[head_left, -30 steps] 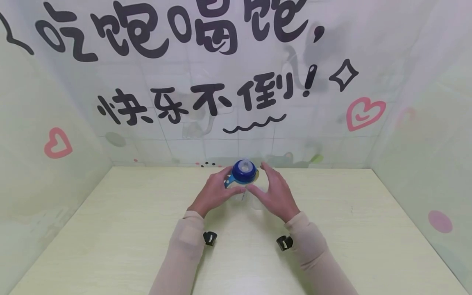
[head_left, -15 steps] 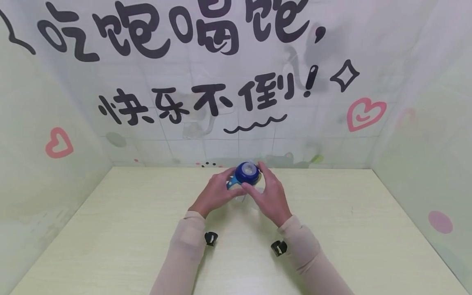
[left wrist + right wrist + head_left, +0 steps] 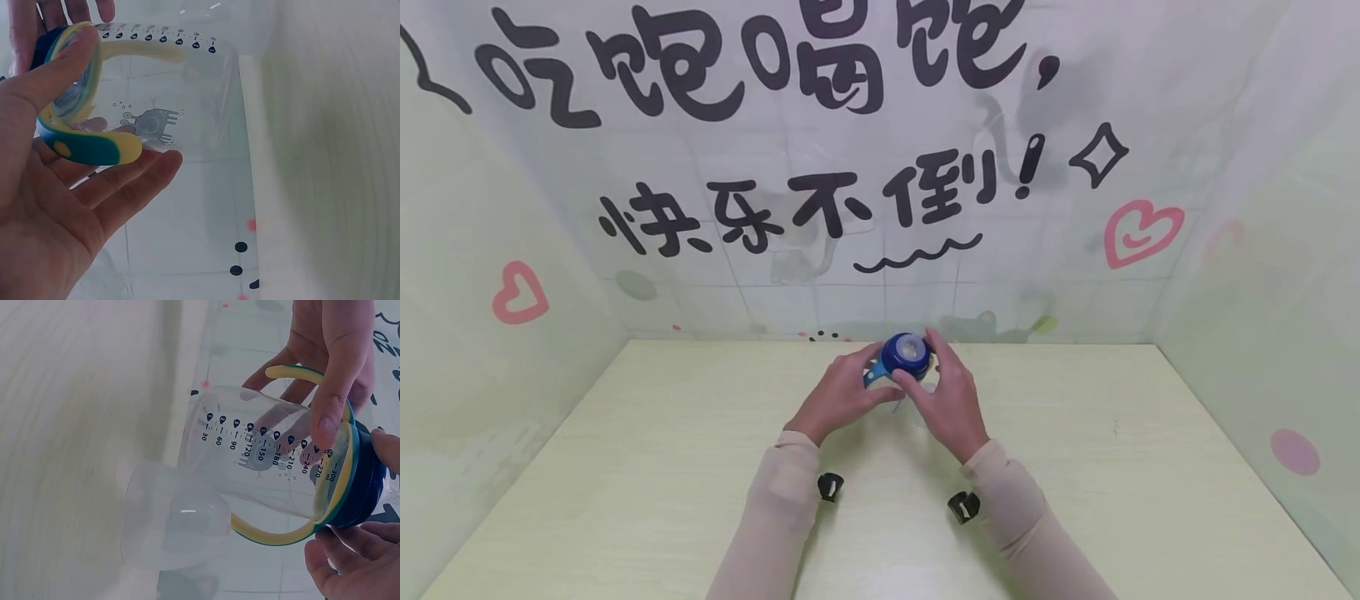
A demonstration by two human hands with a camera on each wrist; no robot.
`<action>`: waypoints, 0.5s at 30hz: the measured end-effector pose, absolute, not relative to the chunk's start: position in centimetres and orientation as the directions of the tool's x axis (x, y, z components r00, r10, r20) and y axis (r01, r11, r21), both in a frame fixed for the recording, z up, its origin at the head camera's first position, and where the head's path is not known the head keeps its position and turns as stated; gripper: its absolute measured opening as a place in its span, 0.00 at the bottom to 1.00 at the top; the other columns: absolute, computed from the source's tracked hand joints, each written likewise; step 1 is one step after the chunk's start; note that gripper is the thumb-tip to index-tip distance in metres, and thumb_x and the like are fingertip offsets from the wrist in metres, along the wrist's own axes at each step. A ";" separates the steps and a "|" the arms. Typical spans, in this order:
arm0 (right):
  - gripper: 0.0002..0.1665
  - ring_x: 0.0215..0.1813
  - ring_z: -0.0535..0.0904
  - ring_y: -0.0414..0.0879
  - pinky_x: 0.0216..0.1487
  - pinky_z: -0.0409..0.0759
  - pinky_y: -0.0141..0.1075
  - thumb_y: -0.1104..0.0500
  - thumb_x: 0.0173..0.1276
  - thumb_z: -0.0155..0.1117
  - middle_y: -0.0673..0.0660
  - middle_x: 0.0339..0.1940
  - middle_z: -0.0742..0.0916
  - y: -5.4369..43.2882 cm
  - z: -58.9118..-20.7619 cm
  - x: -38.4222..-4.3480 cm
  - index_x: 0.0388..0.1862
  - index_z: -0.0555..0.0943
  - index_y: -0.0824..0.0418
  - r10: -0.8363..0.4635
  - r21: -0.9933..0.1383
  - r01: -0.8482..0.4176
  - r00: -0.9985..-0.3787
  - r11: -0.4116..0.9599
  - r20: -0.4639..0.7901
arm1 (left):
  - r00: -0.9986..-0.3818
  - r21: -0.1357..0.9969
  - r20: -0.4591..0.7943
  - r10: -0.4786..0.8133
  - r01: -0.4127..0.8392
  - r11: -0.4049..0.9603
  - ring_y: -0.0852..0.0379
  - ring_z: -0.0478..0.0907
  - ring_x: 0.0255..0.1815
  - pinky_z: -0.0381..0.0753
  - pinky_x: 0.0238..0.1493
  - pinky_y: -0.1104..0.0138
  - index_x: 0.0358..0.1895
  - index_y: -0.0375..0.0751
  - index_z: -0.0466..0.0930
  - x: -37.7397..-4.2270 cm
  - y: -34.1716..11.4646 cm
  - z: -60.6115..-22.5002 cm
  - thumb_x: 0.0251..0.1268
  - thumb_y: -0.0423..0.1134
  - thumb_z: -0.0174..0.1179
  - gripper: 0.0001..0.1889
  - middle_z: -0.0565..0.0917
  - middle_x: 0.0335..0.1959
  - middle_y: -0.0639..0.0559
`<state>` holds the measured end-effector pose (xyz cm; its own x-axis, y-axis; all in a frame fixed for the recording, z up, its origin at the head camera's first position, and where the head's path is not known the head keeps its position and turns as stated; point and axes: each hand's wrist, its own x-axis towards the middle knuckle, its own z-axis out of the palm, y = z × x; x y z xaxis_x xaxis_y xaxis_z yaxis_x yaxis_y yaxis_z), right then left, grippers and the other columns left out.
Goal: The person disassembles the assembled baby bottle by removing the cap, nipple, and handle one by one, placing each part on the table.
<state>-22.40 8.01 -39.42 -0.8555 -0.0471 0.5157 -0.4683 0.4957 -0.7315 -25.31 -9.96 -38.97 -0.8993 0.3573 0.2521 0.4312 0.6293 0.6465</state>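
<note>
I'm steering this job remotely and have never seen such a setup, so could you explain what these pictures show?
There is no machine gripping here: these are a person's bare left hand and right hand. The wide picture comes from a camera on the person's head, looking forward and down. The other two come from a camera on each wrist, so they look turned sideways.

The hands hold a clear bottle with measuring marks and handles. The left hand grips it below the blue collar; the right hand's fingers are around that collar. Beside the bottle, a clear cup-like piece stands on the pale table.
</note>
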 end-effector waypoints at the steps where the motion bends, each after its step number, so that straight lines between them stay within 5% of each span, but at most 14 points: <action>1: 0.43 0.65 0.76 0.58 0.65 0.74 0.53 0.51 0.66 0.71 0.65 0.65 0.80 8.0 -39.4 -22.4 0.73 0.66 0.68 -0.041 -0.732 -0.468 -0.854 0.495 0.518 | -0.901 0.642 0.251 0.355 0.429 0.636 0.46 0.76 0.61 0.73 0.63 0.49 0.70 0.39 0.70 -25.3 -10.0 -39.0 0.57 0.50 0.73 0.39 0.79 0.63 0.43; 15: 0.41 0.63 0.77 0.55 0.59 0.79 0.48 0.53 0.66 0.72 0.65 0.64 0.80 7.7 -39.3 -22.2 0.71 0.67 0.68 -0.030 -0.741 -0.467 -0.854 0.482 0.519 | -0.897 0.623 0.255 0.360 0.437 0.648 0.45 0.76 0.60 0.74 0.63 0.48 0.70 0.37 0.70 -25.0 -10.2 -38.9 0.57 0.49 0.74 0.40 0.79 0.62 0.42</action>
<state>-22.18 7.69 -39.32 -0.8541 -0.0299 0.5193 -0.4674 0.4823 -0.7409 -25.04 -10.18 -38.85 -0.8975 0.3600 0.2549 0.4371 0.6483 0.6234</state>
